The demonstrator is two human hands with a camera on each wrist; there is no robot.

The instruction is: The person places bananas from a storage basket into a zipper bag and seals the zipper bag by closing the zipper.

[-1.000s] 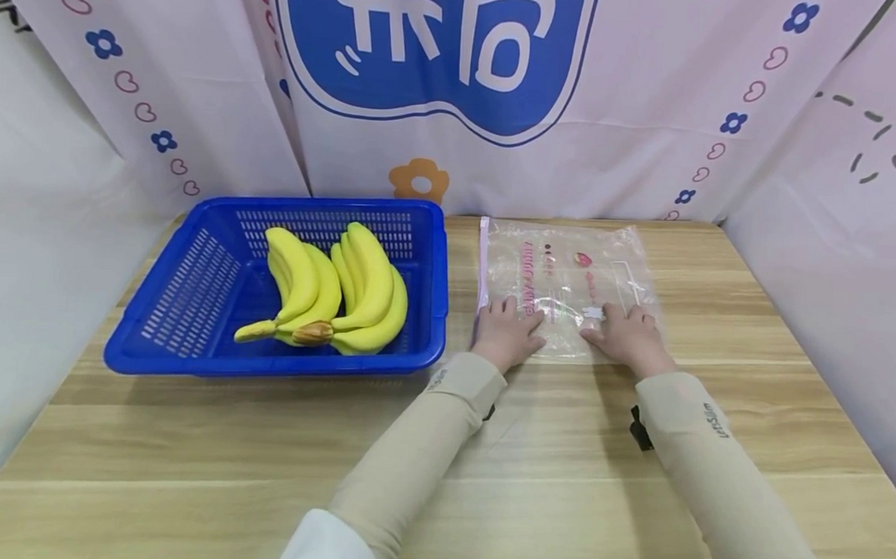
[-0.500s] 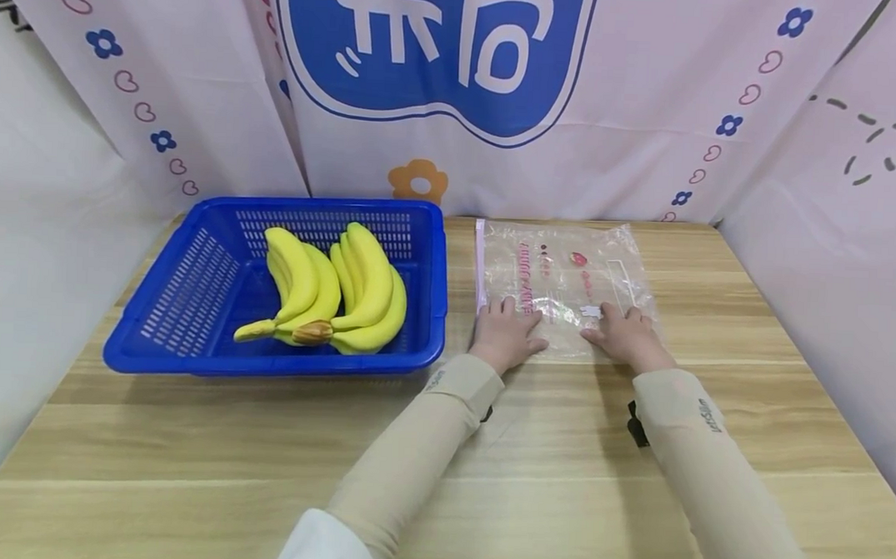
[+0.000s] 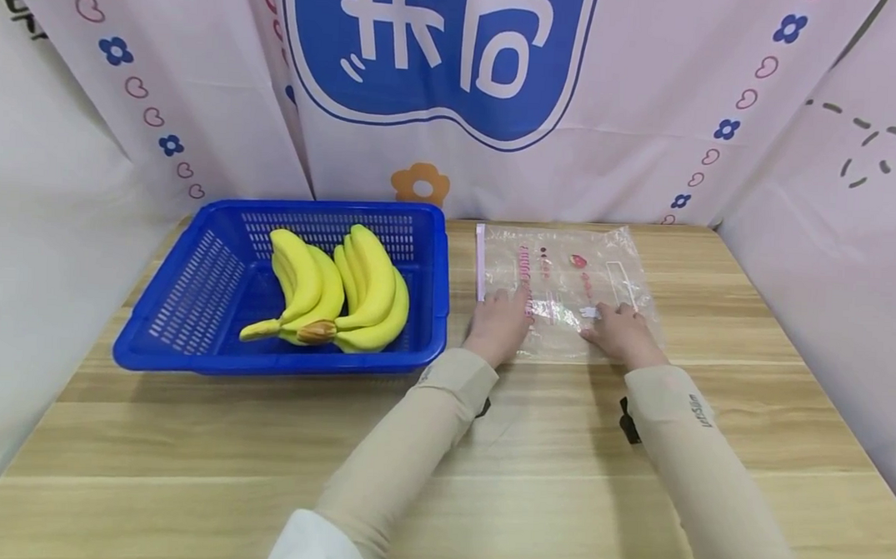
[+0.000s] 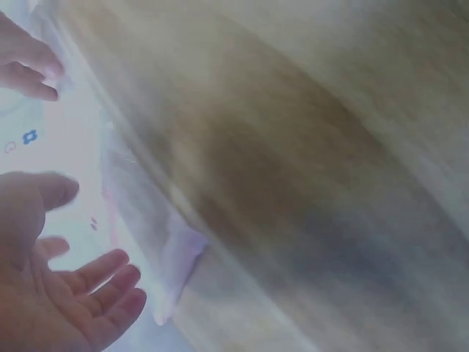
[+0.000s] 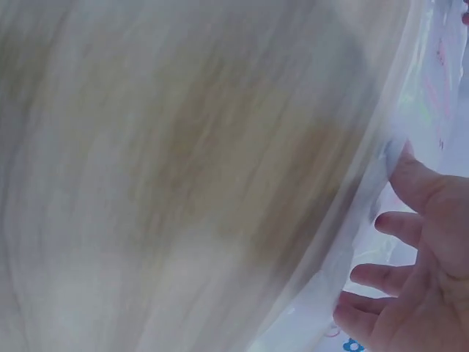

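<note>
A clear zip bag (image 3: 570, 243) with pink print lies flat on the wooden table, its pale purple zip strip (image 3: 481, 264) toward the left. Over its near left corner is my left hand (image 3: 497, 327); the left wrist view shows the fingers (image 4: 110, 293) parted and lightly bent, with nothing in the palm. My right hand (image 3: 624, 335) rests on the near right part of the bag. In the right wrist view its thumb (image 5: 418, 180) touches the bag's film (image 5: 322, 293) and the other fingers are spread.
Left of the bag stands a blue plastic basket (image 3: 279, 365) holding two bunches of bananas (image 3: 308, 286) (image 3: 372, 289). A white printed cloth (image 3: 618, 170) hangs behind the table (image 3: 528, 500), and pale sheets close off both sides.
My left hand has lifted slightly and shifted a little left, toward the zip strip, its thumb moving in from the bag's middle. The right hand stays nearly where it was. The head view has shifted slightly.
</note>
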